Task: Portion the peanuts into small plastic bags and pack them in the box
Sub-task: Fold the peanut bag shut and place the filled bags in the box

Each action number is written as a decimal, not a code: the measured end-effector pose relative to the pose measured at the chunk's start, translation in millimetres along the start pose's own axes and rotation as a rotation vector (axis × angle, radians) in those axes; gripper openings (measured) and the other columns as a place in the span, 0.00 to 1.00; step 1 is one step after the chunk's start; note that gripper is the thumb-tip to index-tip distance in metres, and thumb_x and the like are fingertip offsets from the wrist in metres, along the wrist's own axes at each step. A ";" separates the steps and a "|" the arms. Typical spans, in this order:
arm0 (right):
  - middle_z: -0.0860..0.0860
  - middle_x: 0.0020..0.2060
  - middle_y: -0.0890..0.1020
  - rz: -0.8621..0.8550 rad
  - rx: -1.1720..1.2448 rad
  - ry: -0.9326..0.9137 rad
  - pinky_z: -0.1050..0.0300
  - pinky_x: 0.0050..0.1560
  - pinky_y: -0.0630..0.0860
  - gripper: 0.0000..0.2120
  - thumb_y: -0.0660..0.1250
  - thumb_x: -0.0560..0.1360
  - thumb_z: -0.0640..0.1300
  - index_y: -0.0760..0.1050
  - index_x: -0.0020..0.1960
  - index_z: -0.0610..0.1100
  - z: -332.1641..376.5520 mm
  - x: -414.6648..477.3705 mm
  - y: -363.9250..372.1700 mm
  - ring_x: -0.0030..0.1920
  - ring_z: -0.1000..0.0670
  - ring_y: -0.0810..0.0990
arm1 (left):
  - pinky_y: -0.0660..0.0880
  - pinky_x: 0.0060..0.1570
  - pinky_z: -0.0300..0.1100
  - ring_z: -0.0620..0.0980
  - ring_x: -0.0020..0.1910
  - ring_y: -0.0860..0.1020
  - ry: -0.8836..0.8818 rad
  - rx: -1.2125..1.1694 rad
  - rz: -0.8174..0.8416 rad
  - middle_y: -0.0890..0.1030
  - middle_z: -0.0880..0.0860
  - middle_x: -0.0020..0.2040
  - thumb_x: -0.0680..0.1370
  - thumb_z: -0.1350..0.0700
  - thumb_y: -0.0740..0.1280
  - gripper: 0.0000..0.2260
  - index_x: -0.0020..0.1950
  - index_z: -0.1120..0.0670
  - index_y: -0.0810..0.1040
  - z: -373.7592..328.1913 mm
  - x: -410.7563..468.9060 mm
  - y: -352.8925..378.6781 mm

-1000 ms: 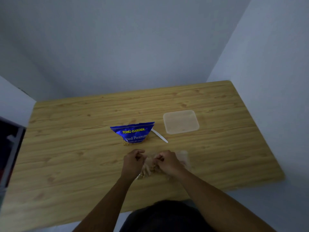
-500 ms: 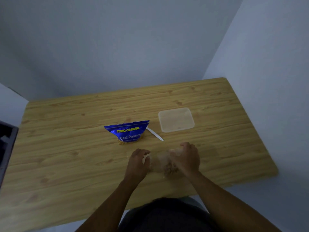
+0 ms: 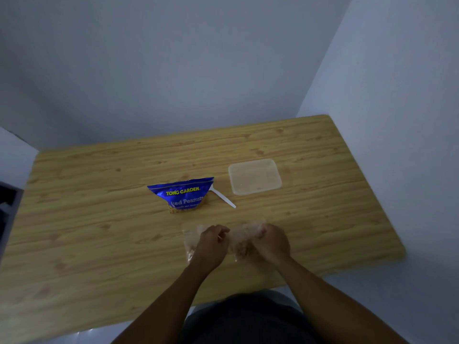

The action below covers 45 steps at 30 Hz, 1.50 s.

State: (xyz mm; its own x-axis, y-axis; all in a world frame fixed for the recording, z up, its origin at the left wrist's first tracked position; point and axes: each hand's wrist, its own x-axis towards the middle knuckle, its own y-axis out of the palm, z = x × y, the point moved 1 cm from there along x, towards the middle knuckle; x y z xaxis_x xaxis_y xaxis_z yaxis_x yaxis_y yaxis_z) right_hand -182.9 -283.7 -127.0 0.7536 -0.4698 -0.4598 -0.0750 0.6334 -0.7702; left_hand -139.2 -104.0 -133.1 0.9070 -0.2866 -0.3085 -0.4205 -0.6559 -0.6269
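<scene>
Plain grey walls closed in on a wooden tabletop (image 3: 99, 219) pushed into the corner, dimly lit. Near its middle stood a blue peanut packet (image 3: 183, 194) with a white plastic spoon (image 3: 223, 198) lying just beside it, and farther to the right sat a clear plastic box (image 3: 254, 176), which looked empty or nearly so, though the murk made that hard to tell. Close to the near edge, the left hand (image 3: 210, 247) rested over one small bag (image 3: 190, 242) of peanuts, its fingers curled in as if pinching the bag's top. The right hand (image 3: 270, 243) was closed around the neck of a second small bag (image 3: 242, 240); its fingers were bunched together on the plastic. The two bags lay side by side, just apart, well short of the box.

My guess was that the bags were being closed off before packing. To do that well, the plastic should be gathered above the nuts, with air squeezed out, and the seal pressed along its whole width, since thin film slips and a loose mouth would spill. Each bag could then be carried to the box flat, so they stack neatly.
</scene>
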 end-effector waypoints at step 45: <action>0.52 0.36 0.88 0.067 0.780 -0.353 0.67 0.41 0.78 0.02 0.76 0.72 0.36 0.87 0.43 0.41 71.0 4.2 -47.4 0.38 0.56 0.86 | 0.76 0.40 0.41 0.50 0.39 0.80 0.172 -0.355 -0.233 0.81 0.53 0.40 0.79 0.57 0.68 0.04 0.46 0.56 0.79 -38.0 25.2 -38.7</action>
State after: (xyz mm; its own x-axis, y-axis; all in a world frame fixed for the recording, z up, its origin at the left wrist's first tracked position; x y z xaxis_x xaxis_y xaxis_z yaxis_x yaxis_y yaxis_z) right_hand -129.8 -272.1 -61.1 0.9325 -0.2791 -0.2294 0.2460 0.9555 -0.1629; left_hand -99.2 -112.4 -89.4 0.9798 -0.1946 -0.0464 -0.1977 -0.9067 -0.3725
